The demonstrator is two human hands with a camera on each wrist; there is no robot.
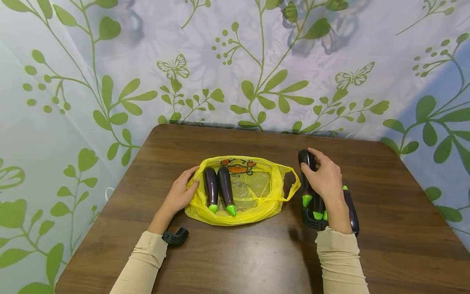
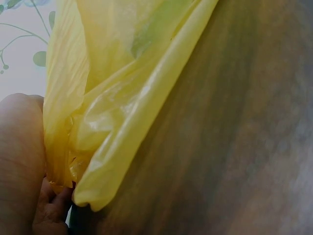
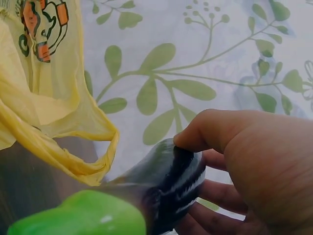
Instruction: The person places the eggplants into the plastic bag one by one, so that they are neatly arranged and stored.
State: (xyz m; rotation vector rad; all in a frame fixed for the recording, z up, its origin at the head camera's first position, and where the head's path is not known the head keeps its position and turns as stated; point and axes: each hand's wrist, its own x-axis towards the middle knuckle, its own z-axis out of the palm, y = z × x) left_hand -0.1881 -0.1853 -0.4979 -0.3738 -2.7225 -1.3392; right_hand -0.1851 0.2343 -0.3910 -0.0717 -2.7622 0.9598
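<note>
A yellow plastic bag (image 1: 238,219) lies on the table with its mouth spread, and two dark eggplants with bright green caps, one on the left (image 1: 211,185) and one on the right (image 1: 225,187), lie side by side in it. At the bag's left side, my left hand (image 1: 178,194) grips the rim between thumb and fingers; the left wrist view shows the yellow film (image 2: 117,127) close up. To the right of the bag, my right hand (image 1: 326,176) holds another eggplant (image 3: 171,181) by its rounded dark end, cap pointing toward me.
More eggplants lie under and beside my right forearm, one (image 1: 318,208) left of it and one (image 1: 351,210) right of it, partly hidden. The bag's handle loop (image 1: 293,188) reaches toward the held eggplant. Behind the brown table (image 1: 249,261) hangs a leaf-patterned cloth (image 1: 205,81).
</note>
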